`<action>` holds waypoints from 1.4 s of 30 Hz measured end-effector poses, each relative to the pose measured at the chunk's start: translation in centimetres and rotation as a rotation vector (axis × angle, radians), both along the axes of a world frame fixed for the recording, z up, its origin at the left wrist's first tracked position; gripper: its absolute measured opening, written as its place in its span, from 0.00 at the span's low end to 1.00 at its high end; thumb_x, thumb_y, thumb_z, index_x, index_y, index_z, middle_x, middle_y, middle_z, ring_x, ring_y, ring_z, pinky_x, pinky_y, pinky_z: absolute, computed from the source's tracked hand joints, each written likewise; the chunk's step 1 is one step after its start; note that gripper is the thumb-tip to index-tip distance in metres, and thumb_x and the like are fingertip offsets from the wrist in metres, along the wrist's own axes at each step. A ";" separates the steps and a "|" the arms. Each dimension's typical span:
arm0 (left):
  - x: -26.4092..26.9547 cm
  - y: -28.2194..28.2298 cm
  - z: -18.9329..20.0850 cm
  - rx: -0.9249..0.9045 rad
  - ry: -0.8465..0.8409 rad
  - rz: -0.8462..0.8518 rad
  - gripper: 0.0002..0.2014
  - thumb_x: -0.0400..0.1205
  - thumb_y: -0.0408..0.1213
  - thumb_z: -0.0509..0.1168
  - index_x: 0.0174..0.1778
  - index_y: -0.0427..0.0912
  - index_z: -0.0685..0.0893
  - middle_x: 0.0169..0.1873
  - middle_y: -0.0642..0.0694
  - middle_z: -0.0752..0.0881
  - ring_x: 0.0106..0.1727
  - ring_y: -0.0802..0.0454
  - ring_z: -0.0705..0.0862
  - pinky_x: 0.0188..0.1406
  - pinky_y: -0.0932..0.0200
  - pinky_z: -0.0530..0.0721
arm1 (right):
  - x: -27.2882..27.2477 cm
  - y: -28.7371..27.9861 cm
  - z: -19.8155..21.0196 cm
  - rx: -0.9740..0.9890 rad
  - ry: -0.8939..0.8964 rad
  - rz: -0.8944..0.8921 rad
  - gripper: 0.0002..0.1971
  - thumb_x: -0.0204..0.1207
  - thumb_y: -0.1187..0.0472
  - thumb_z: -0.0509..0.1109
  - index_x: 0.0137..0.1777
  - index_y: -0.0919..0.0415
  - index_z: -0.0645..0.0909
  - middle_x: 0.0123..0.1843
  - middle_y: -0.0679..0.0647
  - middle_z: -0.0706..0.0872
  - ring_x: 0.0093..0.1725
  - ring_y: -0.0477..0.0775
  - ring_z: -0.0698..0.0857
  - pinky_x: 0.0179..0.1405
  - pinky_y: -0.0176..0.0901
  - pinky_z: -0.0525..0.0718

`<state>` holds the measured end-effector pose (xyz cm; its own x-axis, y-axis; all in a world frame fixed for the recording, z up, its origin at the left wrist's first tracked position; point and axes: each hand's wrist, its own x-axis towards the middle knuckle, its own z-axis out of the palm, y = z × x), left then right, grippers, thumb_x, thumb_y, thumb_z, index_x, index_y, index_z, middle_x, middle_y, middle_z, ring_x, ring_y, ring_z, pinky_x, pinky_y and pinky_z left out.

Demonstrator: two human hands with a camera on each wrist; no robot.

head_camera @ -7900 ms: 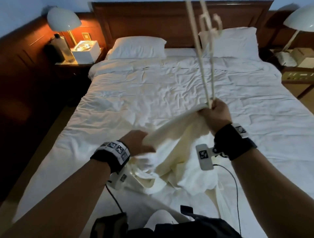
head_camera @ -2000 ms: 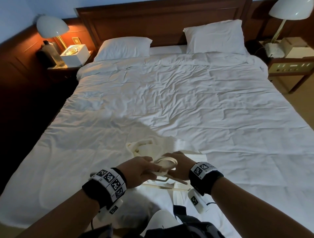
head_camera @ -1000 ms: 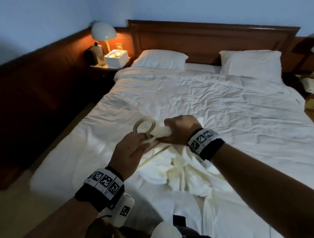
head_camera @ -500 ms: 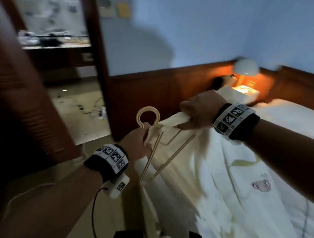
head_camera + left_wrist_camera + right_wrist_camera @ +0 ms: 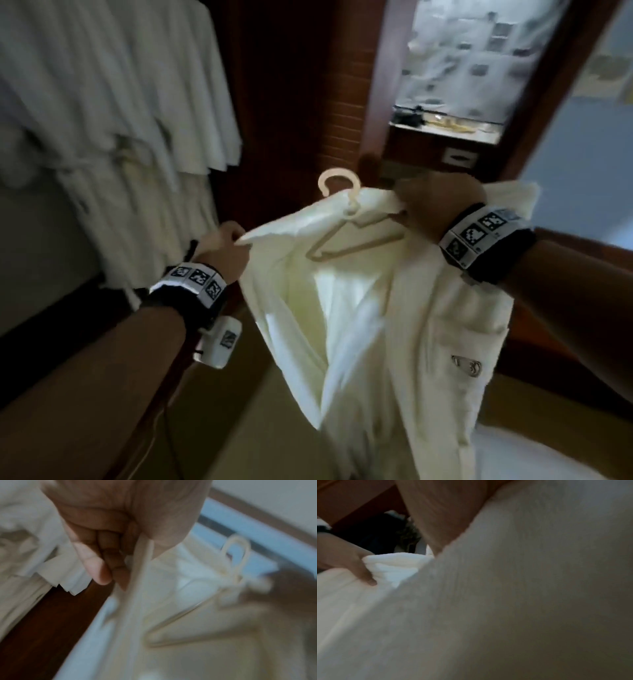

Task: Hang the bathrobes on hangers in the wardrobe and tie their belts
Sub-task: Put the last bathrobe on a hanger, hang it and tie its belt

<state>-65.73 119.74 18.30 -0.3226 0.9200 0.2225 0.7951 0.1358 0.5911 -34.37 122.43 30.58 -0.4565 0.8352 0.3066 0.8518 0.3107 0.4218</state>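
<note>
A cream bathrobe [image 5: 373, 329] hangs in the air on a pale hanger [image 5: 342, 219] whose round hook [image 5: 337, 183] sticks up in the middle of the head view. My left hand [image 5: 224, 246] pinches the robe's left shoulder edge, and its curled fingers [image 5: 102, 555] show in the left wrist view beside the blurred hanger [image 5: 236, 555]. My right hand [image 5: 435, 205] grips the robe's right shoulder together with the hanger arm. The robe [image 5: 505, 608] fills most of the right wrist view, hiding my right fingers. No belt is visible.
Other white bathrobes [image 5: 113, 113] hang at upper left inside the dark wooden wardrobe [image 5: 284, 85]. A doorway [image 5: 472, 65] to a lit room stands at upper right. A corner of the white bed [image 5: 548, 459] is at bottom right, tan floor [image 5: 246, 421] below.
I have turned from the bed to face the wardrobe. The robe, bunched on the bed before, is now lifted and spread between my hands, with my left hand moved from the hook to the shoulder.
</note>
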 end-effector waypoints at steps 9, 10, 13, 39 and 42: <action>-1.4 7.6 11.2 0.282 -0.333 -0.208 0.21 0.79 0.34 0.62 0.67 0.45 0.65 0.41 0.47 0.87 0.42 0.48 0.86 0.44 0.50 0.82 | -15.2 15.5 4.3 -0.230 0.715 0.329 0.29 0.67 0.26 0.65 0.34 0.56 0.78 0.32 0.47 0.84 0.34 0.54 0.85 0.29 0.46 0.78; -3.2 8.5 12.6 0.320 -0.267 -0.206 0.19 0.78 0.35 0.61 0.65 0.45 0.69 0.44 0.45 0.88 0.46 0.47 0.86 0.48 0.49 0.84 | -15.9 17.2 4.8 -0.295 0.794 0.365 0.30 0.66 0.26 0.67 0.32 0.56 0.78 0.29 0.47 0.83 0.31 0.53 0.84 0.29 0.46 0.78; -10.2 10.7 16.9 0.551 0.291 0.049 0.20 0.74 0.41 0.61 0.63 0.47 0.76 0.50 0.48 0.82 0.50 0.49 0.80 0.53 0.53 0.81 | -18.4 22.5 6.5 -0.429 0.997 0.490 0.31 0.59 0.27 0.74 0.27 0.57 0.74 0.22 0.45 0.75 0.22 0.50 0.77 0.25 0.45 0.70; -65.9 30.3 34.9 -0.157 0.681 0.785 0.24 0.86 0.57 0.45 0.73 0.51 0.71 0.70 0.42 0.77 0.67 0.42 0.78 0.69 0.47 0.73 | -74.5 45.9 24.1 -0.040 0.547 0.884 0.20 0.86 0.44 0.51 0.68 0.52 0.74 0.65 0.58 0.83 0.62 0.60 0.82 0.48 0.46 0.74; -70.0 30.9 37.5 -0.111 0.665 0.852 0.22 0.87 0.53 0.48 0.73 0.48 0.72 0.71 0.40 0.76 0.68 0.41 0.77 0.69 0.48 0.73 | -78.8 45.3 27.1 -0.021 0.563 0.922 0.20 0.85 0.45 0.53 0.68 0.52 0.77 0.67 0.57 0.83 0.62 0.59 0.82 0.52 0.46 0.75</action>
<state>-135.73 150.63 55.78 -0.7100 0.4770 0.5181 0.5711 0.8204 0.0272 -113.12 167.71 57.69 -0.7098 0.2499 0.6586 0.3562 0.9339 0.0295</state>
